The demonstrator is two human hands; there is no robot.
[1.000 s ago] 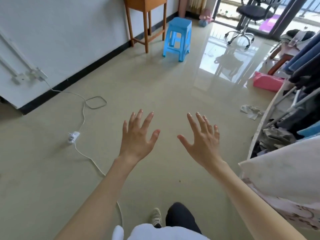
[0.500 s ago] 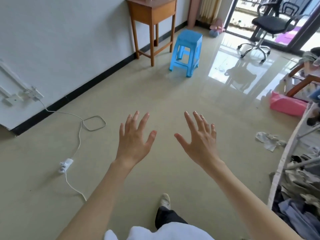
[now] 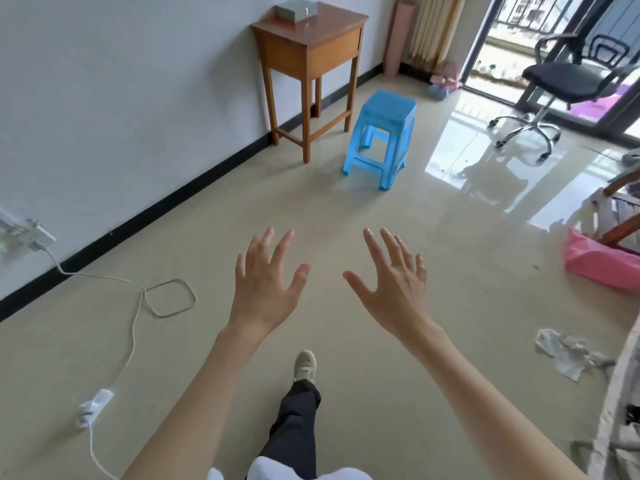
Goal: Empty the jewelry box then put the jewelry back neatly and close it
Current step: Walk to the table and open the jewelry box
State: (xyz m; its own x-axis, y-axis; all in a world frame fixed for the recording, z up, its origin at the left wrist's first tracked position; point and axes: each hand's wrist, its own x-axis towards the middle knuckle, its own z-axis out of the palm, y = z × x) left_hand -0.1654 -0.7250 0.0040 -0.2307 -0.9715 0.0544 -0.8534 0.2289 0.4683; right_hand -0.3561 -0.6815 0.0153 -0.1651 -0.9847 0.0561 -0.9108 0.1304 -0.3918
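Observation:
A grey-silver jewelry box (image 3: 295, 10) rests shut on a small wooden side table (image 3: 311, 46) against the far wall. Both my arms stretch forward over the floor, well short of the table. My left hand (image 3: 265, 282) has its fingers spread and holds nothing. My right hand (image 3: 393, 284) is also spread and empty, back of the hand facing up. No jewelry is visible.
A blue plastic stool (image 3: 382, 136) stands right of the table. A white cable with a plug (image 3: 93, 407) trails across the floor at left. A black office chair (image 3: 568, 84), a pink bag (image 3: 599, 263), crumpled paper (image 3: 568, 351) and a clothes pile lie on the right.
The view has advanced and tilted up, bringing the table top and the box into sight. My foot has stepped forward. Both hands stay spread and empty.

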